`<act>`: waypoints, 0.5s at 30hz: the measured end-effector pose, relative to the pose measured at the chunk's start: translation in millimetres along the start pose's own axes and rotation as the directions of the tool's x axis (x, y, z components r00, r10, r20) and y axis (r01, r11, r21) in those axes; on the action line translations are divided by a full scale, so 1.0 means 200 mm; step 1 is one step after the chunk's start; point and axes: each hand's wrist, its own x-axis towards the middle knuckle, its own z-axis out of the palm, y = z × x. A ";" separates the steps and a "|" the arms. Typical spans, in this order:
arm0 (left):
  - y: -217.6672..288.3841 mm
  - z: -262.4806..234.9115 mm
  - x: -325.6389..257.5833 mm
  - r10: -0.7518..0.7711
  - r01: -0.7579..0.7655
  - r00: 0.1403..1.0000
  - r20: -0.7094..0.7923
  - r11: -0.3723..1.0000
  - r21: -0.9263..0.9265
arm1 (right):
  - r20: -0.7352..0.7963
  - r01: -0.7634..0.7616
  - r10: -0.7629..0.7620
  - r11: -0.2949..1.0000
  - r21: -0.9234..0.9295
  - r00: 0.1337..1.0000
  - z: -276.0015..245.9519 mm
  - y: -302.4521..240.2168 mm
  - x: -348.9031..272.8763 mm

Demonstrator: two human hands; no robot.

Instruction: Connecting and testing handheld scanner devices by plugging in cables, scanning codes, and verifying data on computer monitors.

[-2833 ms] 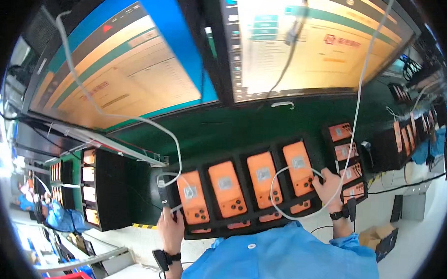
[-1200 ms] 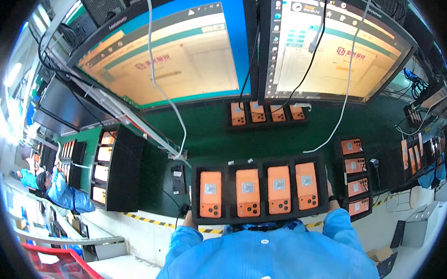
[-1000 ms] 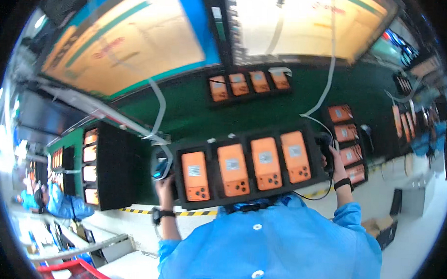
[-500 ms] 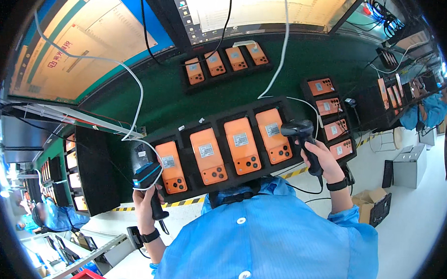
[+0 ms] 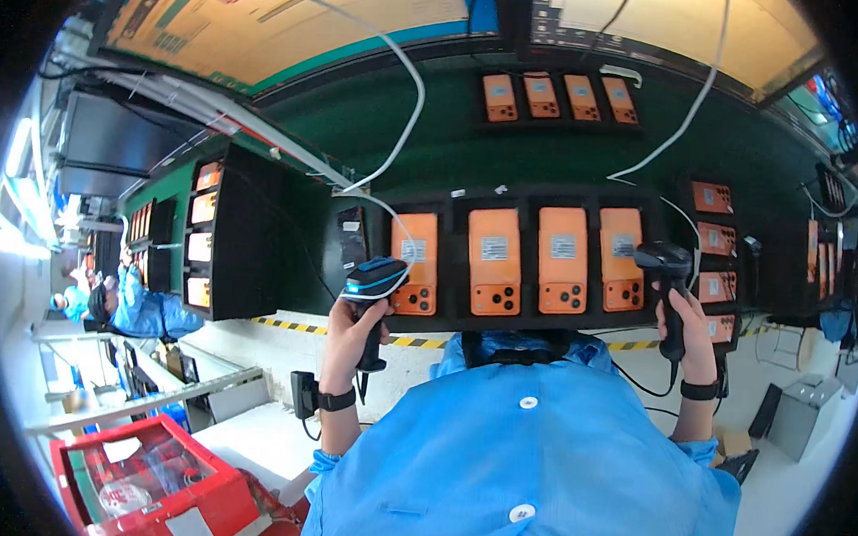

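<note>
My left hand (image 5: 349, 346) is closed round the grip of a blue-and-black barcode scanner (image 5: 379, 278), whose head is beside the lower left edge of the leftmost orange phone (image 5: 413, 249). My right hand (image 5: 693, 339) grips a black barcode scanner (image 5: 670, 267), its head at the right edge of the rightmost phone (image 5: 622, 246) in the row. Several orange phones lie back up in a black tray (image 5: 455, 269), each with a white label and a camera block at the near end. A dark, flat rectangular object (image 5: 352, 235) sits just beyond the left scanner.
Behind stands a smaller black tray (image 5: 566, 124) of orange phones, below two monitors (image 5: 305, 27). More phone trays flank me, including a black one (image 5: 245, 252) at left. White cables (image 5: 412, 88) hang over the green bench. A red case (image 5: 162, 481) is at lower left; co-workers are farther off.
The view has turned, so the bench and trays sit farther right and straighter in the picture. The red case shows more fully. Both hands keep hold of their scanners.
</note>
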 end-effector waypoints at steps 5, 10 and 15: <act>0.02 -0.01 -0.02 0.000 0.001 0.999 -0.033 1.000 0.021 | -0.033 0.032 -0.032 0.999 0.000 0.999 0.02 -0.01 0.02; 0.04 -0.01 -0.01 0.016 -0.015 1.000 -0.007 1.000 0.017 | -0.073 0.072 -0.070 0.997 0.019 0.995 0.03 -0.03 0.02; 0.07 0.01 -0.01 0.015 -0.014 1.000 -0.012 0.997 0.074 | -0.066 0.087 -0.082 0.994 0.072 0.994 -0.03 -0.02 0.04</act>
